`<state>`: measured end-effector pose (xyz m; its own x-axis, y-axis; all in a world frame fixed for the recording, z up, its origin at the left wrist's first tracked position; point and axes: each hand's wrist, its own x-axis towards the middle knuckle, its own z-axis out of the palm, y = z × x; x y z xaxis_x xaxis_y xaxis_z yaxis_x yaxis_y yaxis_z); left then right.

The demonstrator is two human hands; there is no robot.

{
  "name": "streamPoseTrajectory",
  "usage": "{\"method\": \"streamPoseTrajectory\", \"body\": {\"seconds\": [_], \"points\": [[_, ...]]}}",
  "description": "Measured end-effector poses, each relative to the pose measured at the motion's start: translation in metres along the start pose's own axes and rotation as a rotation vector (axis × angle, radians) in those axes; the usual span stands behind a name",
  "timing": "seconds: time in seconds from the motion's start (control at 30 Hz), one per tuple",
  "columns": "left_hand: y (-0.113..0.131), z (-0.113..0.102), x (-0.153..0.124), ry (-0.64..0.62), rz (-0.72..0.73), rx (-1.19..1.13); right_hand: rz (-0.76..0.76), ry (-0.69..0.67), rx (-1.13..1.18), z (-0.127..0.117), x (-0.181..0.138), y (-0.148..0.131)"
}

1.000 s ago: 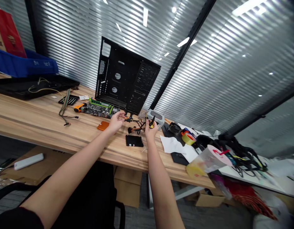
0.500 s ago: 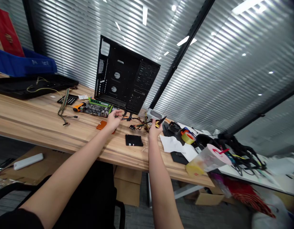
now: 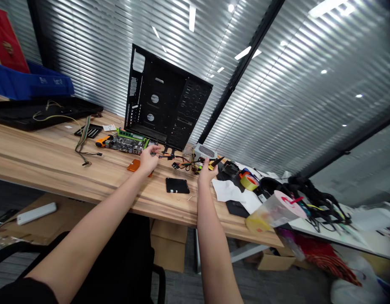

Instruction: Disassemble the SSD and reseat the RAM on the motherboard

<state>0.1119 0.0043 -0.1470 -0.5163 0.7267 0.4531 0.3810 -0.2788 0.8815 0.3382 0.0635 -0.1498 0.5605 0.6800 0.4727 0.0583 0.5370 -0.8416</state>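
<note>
My left hand [image 3: 149, 160] is closed in a pinch on the end of a power-supply cable [image 3: 165, 157], just right of the green-edged motherboard [image 3: 126, 143]. My right hand [image 3: 206, 172] is wrapped around a yellow-and-black hand tool [image 3: 217, 161] with a pointed dark end; its exact kind is too small to tell. A bundle of cables [image 3: 185, 164] lies between the hands, by the grey power supply [image 3: 205, 151]. Partly covered by my left wrist is an orange drive [image 3: 133, 165]. Nearer to me lies a flat black drive [image 3: 177, 185].
An open black computer case [image 3: 169, 101] stands behind the motherboard. An orange-handled tool [image 3: 102, 141] and loose wires [image 3: 82, 141] lie leftward. On the right are white paper [image 3: 228, 191], yellow tape [image 3: 249, 182] and a drink cup [image 3: 274, 213] near the table edge.
My left hand has shifted slightly left with the cable end. The tool in my right hand has tilted and moved a little rightward. The whole view has shifted slightly.
</note>
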Motion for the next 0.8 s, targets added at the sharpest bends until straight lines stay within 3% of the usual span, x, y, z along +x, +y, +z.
{"method": "streamPoseTrajectory", "body": {"seconds": [0.27, 0.43, 0.6, 0.8], "points": [[0.034, 0.003, -0.044, -0.144, 0.366, 0.306, -0.100, -0.268, 0.006, 0.004, -0.020, -0.019], [0.048, 0.025, -0.069, -0.277, 0.758, 0.684, -0.142, -0.311, -0.001, 0.004, -0.024, -0.026], [0.040, 0.038, -0.071, -0.305, 0.761, 0.754, -0.130, -0.263, -0.003, 0.004, -0.024, -0.027], [0.035, 0.035, -0.064, -0.408, 0.813, 0.719, -0.067, -0.129, 0.000, 0.005, -0.016, -0.018]]}}
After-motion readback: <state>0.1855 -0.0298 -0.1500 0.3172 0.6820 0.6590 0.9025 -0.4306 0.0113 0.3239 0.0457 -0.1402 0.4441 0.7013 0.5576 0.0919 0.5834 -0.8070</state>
